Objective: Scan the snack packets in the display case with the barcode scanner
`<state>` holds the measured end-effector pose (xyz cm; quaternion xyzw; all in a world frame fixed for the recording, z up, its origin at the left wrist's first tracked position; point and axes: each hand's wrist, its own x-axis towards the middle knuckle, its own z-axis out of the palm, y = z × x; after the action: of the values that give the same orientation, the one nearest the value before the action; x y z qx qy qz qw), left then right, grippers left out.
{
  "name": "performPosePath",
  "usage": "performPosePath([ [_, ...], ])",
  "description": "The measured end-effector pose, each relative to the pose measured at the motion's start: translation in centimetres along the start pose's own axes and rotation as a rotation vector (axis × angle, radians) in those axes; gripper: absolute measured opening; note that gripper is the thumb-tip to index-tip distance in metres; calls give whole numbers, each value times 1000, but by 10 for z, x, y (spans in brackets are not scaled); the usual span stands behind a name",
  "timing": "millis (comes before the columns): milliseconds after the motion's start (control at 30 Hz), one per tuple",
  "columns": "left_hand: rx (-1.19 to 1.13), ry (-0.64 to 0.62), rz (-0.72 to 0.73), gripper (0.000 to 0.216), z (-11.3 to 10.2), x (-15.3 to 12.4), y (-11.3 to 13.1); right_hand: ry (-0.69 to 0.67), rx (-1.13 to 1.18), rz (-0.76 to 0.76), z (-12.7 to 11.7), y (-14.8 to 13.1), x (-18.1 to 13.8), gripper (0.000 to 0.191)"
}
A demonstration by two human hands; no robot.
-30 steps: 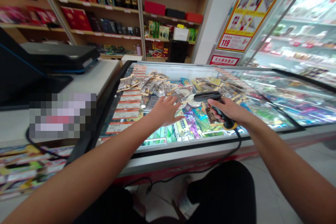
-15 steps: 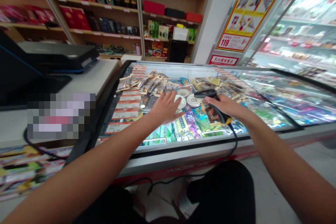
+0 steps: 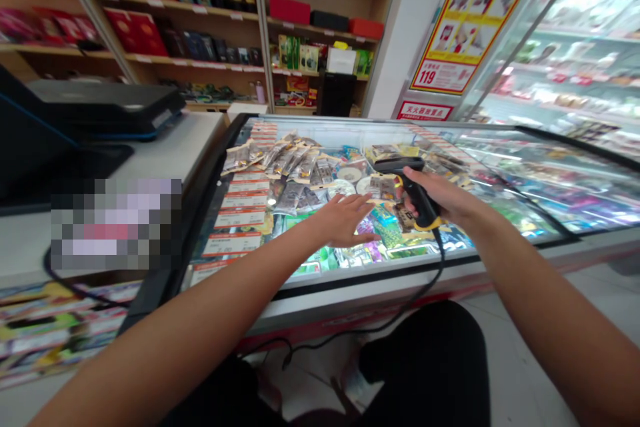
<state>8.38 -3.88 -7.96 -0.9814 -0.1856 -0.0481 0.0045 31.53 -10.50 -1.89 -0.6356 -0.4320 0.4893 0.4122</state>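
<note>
My right hand is wrapped round the grip of a black and yellow barcode scanner, its head pointing left over the glass-topped freezer. A cord runs down from the scanner's handle. My left hand is open, palm down with fingers stretched to the right, above the packets near the freezer's front. Beyond it are round white lids and a heap of brown snack packets. A blue-green packet shows between my two hands.
Left of the freezer stands a counter with a dark flat device on it. Price labels line the freezer's left side. The black cord hangs in front of the freezer, by my knees. Shelves of bottles and boxes stand behind.
My left hand has moved right and slightly toward me, still open. The scanner in my right hand has tilted more upright, showing more of its side.
</note>
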Motion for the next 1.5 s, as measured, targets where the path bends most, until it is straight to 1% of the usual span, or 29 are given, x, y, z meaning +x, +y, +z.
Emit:
performPosePath([
  [67, 21, 28, -4, 85, 1, 2, 3, -78, 99, 57, 0, 0, -4, 40],
  [133, 42, 78, 11, 85, 1, 1, 8, -152, 163, 107, 2, -1, -8, 41],
  [233, 66, 122, 33, 83, -1, -2, 14, -185, 150, 123, 6, -2, -13, 50],
  [367, 96, 107, 20, 82, -4, -2, 18, -178, 176, 129, 9, -3, -12, 56],
  [567, 119, 103, 15, 83, -4, -1, 20, -107, 148, 132, 9, -4, -8, 58],
  [800, 137, 155, 30, 78, 4, 0, 17, -151, 105, 66, 0, 0, -10, 59],
  [867, 139, 157, 32, 78, 4, 0, 17, -147, 95, 44, -2, 0, -12, 59],
  [967, 145, 161, 37, 79, 4, -1, 17, -123, 91, 53, -2, -4, -15, 59],
  [1167, 160, 133, 26, 78, 0, -1, 18, -74, 107, 106, -3, -12, -18, 57],
  [1300, 156, 117, 27, 79, 0, -1, 18, -87, 144, 101, -3, -16, -17, 46],
  [1400, 169, 134, 33, 79, 2, -1, 17, -80, 129, 108, -4, -22, -17, 44],
  [1500, 194, 156, 19, 78, 1, -1, 17, -22, 79, 74, -6, -28, -17, 42],
])
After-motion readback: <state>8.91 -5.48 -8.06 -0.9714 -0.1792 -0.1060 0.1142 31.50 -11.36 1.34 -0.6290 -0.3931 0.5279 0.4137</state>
